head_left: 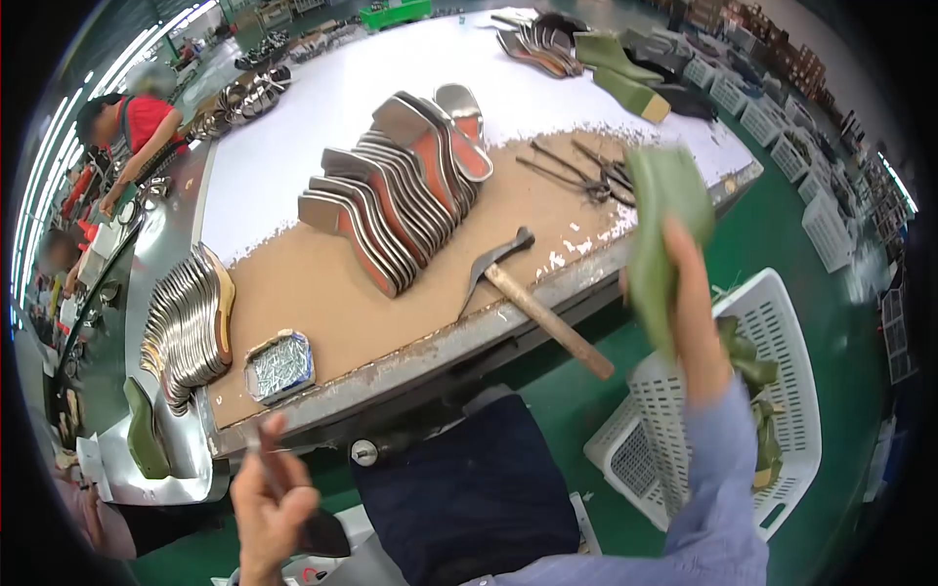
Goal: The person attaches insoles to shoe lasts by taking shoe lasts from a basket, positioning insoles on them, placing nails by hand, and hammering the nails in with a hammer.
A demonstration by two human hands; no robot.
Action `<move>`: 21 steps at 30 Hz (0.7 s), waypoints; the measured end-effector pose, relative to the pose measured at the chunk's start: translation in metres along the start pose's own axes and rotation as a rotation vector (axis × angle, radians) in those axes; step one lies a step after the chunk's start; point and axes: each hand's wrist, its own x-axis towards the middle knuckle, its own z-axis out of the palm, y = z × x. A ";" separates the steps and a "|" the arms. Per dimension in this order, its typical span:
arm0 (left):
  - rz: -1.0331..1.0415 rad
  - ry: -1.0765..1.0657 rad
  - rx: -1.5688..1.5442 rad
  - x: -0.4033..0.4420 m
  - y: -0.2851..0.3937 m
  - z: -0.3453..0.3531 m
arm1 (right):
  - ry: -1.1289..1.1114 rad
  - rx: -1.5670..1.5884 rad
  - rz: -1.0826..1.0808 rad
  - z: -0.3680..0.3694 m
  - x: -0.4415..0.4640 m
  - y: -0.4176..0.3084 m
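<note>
My right hand grips a green shoe last, held up beyond the table's right front edge and slightly blurred. In my left hand, below the front edge, is a thin dark curved piece resembling a shoe insole; the fingers partly hide it. A box of small nails sits near that hand. On the brown board lie a hammer, its wooden handle jutting over the edge, and metal pincers. Stacked insoles stand mid-table, with another insole stack to the left.
A white basket holding green lasts stands on the floor at right. Another green last lies on the metal surface at left. More lasts and insoles are at the back. A person in red works at far left.
</note>
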 end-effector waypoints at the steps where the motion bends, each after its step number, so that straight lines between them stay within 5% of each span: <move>1: -0.039 -0.146 0.003 0.008 0.015 0.016 | 0.068 -0.157 -0.141 0.016 0.049 -0.020; 3: -0.205 -0.354 -0.113 0.028 0.015 0.018 | 0.114 -0.437 -0.284 -0.011 0.178 0.005; 5: -0.312 -0.427 -0.311 0.042 0.010 0.014 | 0.033 -0.440 0.037 -0.019 0.227 0.006; 7: -0.350 -0.415 -0.401 0.051 0.003 0.011 | 0.091 -0.235 0.076 -0.037 0.259 0.042; 9: -0.387 -0.399 -0.480 0.057 -0.002 0.012 | 0.102 -0.403 -0.079 -0.064 0.281 0.082; 10: -0.416 -0.408 -0.541 0.060 -0.003 0.011 | 0.074 -0.737 -0.293 -0.078 0.298 0.097; 12: -0.465 -0.447 -0.661 0.063 -0.006 0.010 | -0.113 -1.092 -0.746 -0.016 0.216 0.085; 15: -0.401 -0.494 -0.646 0.066 -0.014 0.010 | -0.223 -1.359 -1.015 0.001 0.179 0.083; 18: -0.239 -0.495 -0.520 0.060 -0.015 0.015 | -0.270 -1.491 -0.948 -0.011 0.176 0.078; 19: -0.160 -0.419 -0.220 0.055 -0.013 0.014 | -0.201 -1.652 -0.696 -0.012 0.169 0.070; 20: -0.083 -0.327 0.079 0.050 -0.010 0.012 | -0.197 -1.655 -0.710 -0.012 0.160 0.063; 21: 0.017 -0.282 0.272 0.043 -0.002 0.010 | -0.096 -1.013 -0.312 -0.010 0.144 0.054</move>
